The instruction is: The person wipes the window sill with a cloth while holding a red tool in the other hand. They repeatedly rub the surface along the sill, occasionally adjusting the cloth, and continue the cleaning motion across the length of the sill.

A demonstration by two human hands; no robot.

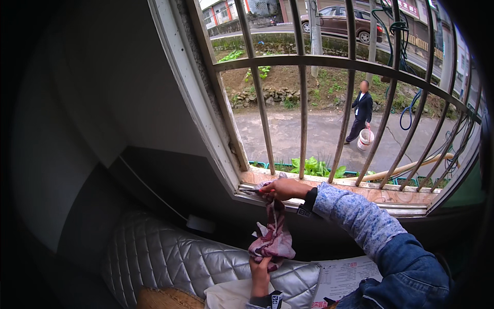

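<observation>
My right hand (291, 188) is at the left corner of the window sill, closed on a slim red-handled tool (264, 191). The tool's dark tip points left along the white window track (386, 209); its exact kind is too small to tell. A pink, white and maroon cloth (273, 241) hangs down from beside the right fingers, one end lying at the sill. Lower down, my left hand (261, 275) grips the bunched bottom of this cloth, above the silver quilted cover (216, 266).
Metal window bars (303, 116) stand just beyond the sill. A printed sheet (343, 278) lies right of the quilted cover, a brown item (168, 298) at the bottom left. Outside, a person (363, 104) carries a white bucket (364, 140) past potted plants (314, 167).
</observation>
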